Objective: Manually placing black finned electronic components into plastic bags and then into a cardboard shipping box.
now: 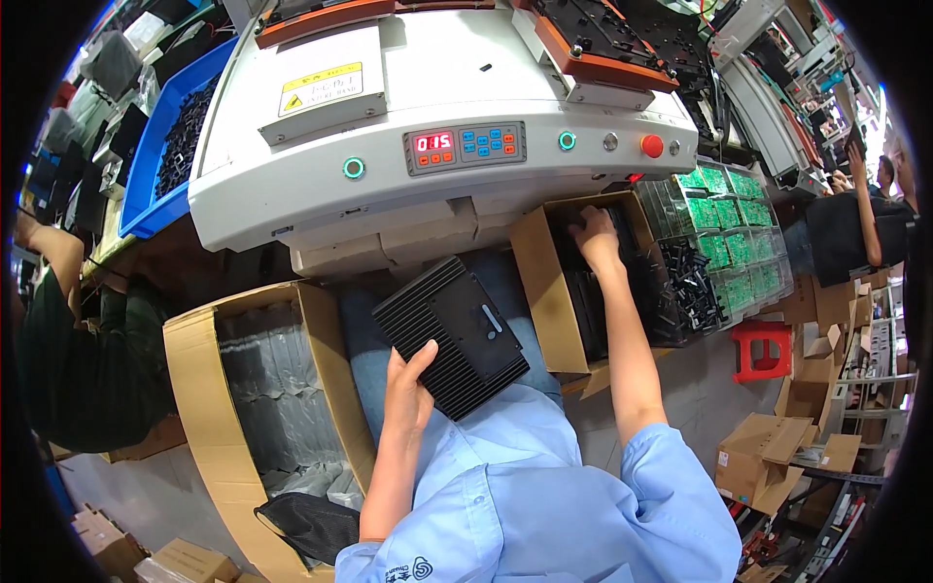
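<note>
My left hand (408, 389) grips a black ribbed housing (457, 335) by its near left edge, thumb on top. The housing lies tilted over my lap, showing parallel fins and a flat panel with a pale oblong mark. Stretched forward to the right, my right hand (596, 238) reaches into an open cardboard box (542, 291). Its fingers are bent down among black parts (583, 306) in the box; whatever they grip blends into the dark contents.
Ahead stands a white machine (457, 87) with lit buttons and a red knob (651, 146). A cardboard box (209, 398) of bagged parts is at left. Trays of green circuit boards (739, 214), loose black pieces (690, 287) and a red stool (762, 352) are right. A co-worker (92, 350) sits far left.
</note>
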The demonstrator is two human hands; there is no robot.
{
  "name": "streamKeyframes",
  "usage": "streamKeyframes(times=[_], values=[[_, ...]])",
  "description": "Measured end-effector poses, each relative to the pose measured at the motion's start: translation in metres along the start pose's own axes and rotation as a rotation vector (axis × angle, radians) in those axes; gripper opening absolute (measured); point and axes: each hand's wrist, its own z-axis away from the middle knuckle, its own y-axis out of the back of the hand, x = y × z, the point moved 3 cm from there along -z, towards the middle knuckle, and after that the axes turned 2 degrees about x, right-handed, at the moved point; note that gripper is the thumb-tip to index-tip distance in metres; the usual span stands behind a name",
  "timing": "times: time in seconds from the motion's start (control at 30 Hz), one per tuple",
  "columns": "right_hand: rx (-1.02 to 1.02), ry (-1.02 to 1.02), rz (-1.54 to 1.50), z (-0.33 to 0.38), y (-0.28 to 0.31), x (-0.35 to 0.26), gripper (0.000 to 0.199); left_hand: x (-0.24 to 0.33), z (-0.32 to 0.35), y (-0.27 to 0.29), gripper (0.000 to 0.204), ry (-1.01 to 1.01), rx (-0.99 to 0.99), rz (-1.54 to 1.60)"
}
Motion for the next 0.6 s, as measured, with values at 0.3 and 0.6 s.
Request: streamKeyframes(times=[0.3, 0.6], values=[[0.361, 0.073, -0.499, 0.074, 0.126, -0.08, 0.021, 0.005, -0.002, -0.001, 0.035, 0.041, 0.012, 0.032], [0.293, 0.471, -0.356, 0.138, 0.122, -0.168, 0.034, 0.002, 0.004, -0.028, 0.036, 0.014, -0.051, -0.028]])
